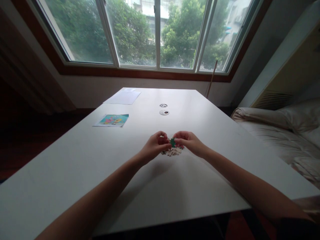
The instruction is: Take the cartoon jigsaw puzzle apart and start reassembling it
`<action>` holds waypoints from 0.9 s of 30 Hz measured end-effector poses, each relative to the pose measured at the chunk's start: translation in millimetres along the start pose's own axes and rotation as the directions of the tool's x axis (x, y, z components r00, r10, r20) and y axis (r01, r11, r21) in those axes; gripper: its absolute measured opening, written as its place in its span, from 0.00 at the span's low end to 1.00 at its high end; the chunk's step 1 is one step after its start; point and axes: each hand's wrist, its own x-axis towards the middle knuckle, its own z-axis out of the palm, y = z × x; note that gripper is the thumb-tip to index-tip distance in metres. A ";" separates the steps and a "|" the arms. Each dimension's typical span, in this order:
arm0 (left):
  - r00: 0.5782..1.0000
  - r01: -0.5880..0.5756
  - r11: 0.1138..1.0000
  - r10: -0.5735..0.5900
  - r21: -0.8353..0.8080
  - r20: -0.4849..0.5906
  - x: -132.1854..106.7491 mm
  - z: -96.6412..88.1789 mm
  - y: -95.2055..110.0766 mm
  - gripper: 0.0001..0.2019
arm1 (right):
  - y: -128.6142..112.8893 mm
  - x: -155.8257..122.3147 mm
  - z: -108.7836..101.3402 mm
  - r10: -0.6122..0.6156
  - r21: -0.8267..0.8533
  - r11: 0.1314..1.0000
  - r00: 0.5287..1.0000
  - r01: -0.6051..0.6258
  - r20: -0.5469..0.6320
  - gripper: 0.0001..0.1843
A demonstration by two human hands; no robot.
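Note:
Above the table, my left hand (158,144) and my right hand (189,141) face each other with fingers curled. Between their fingertips is a green jigsaw piece (172,143). My right thumb and forefinger pinch it from the right, and my left thumb and finger close at its left edge. Whether it is one piece or two joined is too small to tell. Right beneath lies a pile of jigsaw pieces (173,152), mostly pale side up, with some pink and green ones. My hands partly hide the pile.
On the white table (140,186), a colourful picture sheet (112,120) lies to the left, with white paper (123,97) behind it. Two round flat discs (164,112) rest farther back. A sofa (275,133) stands to the right, and a window is ahead.

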 end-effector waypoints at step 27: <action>0.986 0.136 0.435 -0.146 0.890 -0.080 -3.9 -20.8 -12.6 0.35 | 15.9 11.4 -10.3 -0.053 -0.867 0.383 0.945 0.318 0.323 0.65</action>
